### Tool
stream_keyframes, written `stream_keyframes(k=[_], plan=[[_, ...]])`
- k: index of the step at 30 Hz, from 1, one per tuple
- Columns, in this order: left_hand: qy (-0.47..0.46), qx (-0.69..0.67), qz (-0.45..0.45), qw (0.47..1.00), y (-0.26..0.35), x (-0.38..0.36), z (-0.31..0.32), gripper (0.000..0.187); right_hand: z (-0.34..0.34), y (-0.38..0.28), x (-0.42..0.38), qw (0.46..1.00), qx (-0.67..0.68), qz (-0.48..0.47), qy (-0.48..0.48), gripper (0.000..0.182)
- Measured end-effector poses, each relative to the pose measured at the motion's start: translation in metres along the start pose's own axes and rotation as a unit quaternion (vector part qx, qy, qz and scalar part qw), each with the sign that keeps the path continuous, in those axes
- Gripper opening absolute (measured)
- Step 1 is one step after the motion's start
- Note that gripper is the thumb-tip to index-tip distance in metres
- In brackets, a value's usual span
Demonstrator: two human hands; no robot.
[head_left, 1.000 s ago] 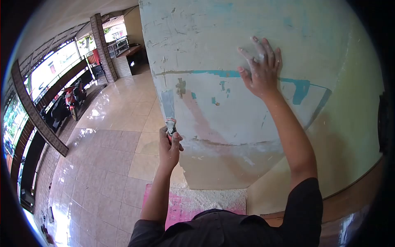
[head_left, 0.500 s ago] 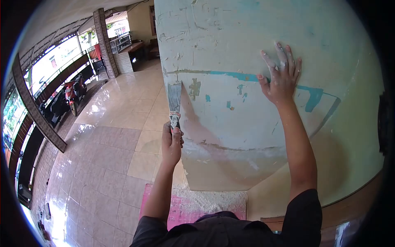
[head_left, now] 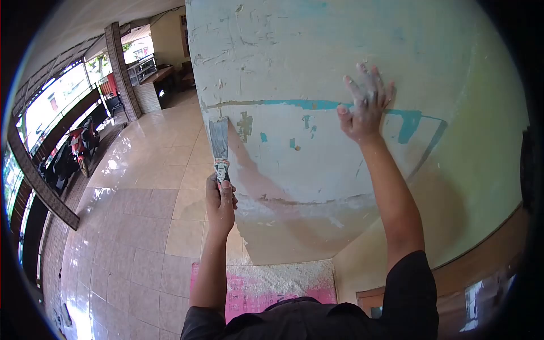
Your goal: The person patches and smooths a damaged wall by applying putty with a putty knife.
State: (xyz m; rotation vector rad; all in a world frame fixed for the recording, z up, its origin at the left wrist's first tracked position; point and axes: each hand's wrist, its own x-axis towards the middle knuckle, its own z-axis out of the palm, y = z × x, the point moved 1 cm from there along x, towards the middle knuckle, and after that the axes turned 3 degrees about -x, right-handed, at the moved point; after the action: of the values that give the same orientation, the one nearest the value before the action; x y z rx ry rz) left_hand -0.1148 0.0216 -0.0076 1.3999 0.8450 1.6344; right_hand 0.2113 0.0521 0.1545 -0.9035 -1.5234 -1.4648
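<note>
My left hand [head_left: 221,199] is wrapped round the handle of a putty knife [head_left: 219,141]. The knife points upward, its wide, whitish-smeared metal blade at the left edge of the wall [head_left: 294,164], just under a brownish line. My right hand [head_left: 368,106], dusted white on the fingers, rests on the wall with fingers spread, over a blue painted stripe [head_left: 309,104]. Between the hands the wall shows pale filler, blue flecks and a bare brownish patch [head_left: 245,126].
Below the wall lies a pink sheet [head_left: 249,294] strewn with white flakes [head_left: 294,279]. Tiled floor [head_left: 133,215] stretches to the left, with a pillar [head_left: 120,71] and a red motorcycle [head_left: 79,147] farther off. A wooden frame [head_left: 371,297] is at lower right.
The view has shifted, so the wall and both hands appear farther left. The knife remains in my left hand near the wall's edge; my right hand's fingers are slightly more bent.
</note>
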Motion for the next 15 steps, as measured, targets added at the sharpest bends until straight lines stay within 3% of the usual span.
stream_keyframes(k=[5,7,15], plan=[[-0.025,-0.01,-0.042,0.999,-0.002,-0.003,0.0,0.035,-0.006,-0.038,-0.039,0.998,0.014,-0.016,-0.056,0.049],[-0.038,-0.009,-0.041,0.998,0.0,-0.004,-0.001,0.033,0.001,-0.049,-0.05,0.989,-0.027,-0.043,-0.136,0.05],[-0.062,-0.006,-0.043,0.997,-0.021,-0.003,0.011,0.03,0.005,-0.051,-0.054,0.988,-0.046,-0.074,-0.127,0.049]])
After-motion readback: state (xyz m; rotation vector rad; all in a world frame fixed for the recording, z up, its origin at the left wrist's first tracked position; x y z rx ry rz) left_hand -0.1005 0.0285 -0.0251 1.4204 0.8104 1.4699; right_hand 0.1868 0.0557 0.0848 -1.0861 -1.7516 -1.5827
